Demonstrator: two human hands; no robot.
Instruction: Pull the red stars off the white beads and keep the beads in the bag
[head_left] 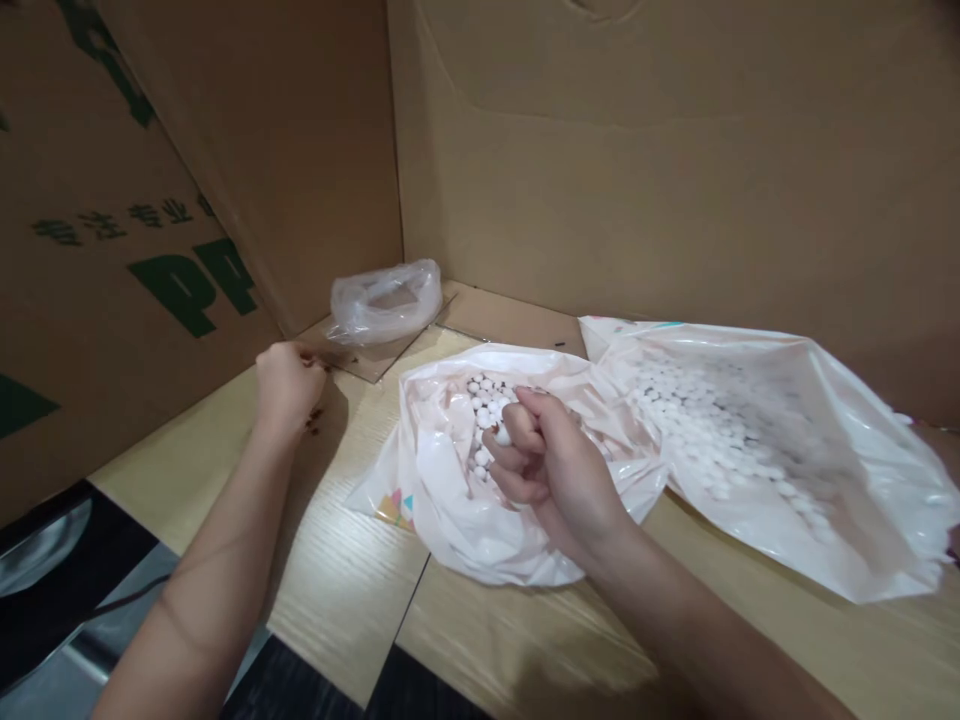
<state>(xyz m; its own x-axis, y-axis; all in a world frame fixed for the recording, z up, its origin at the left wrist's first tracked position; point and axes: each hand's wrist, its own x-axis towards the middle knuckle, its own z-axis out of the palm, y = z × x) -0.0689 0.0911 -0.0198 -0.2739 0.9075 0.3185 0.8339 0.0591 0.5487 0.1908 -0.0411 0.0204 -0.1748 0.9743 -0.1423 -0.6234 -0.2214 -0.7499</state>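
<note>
My right hand [551, 450] is closed above an open white plastic bag [442, 520], with a small white ball [502, 436] showing between its curled fingers. A reddish-brown speck is visible on that ball. Inside the bag lie many more small white balls [484, 395]. Over to the left, my left hand [289, 385] is closed low over the table, its fingertips turned away from view. Tiny dark brown bits [313, 422] lie on the wood beside it. Whatever is in its fingers, if anything, is hidden.
A second white bag [847, 480] with many white balls lies at the right. Clear crumpled plastic [386, 300] rests on a cardboard piece at the back. Cardboard walls [637, 180] close off the back and left. Black and grey surfaces show at lower left.
</note>
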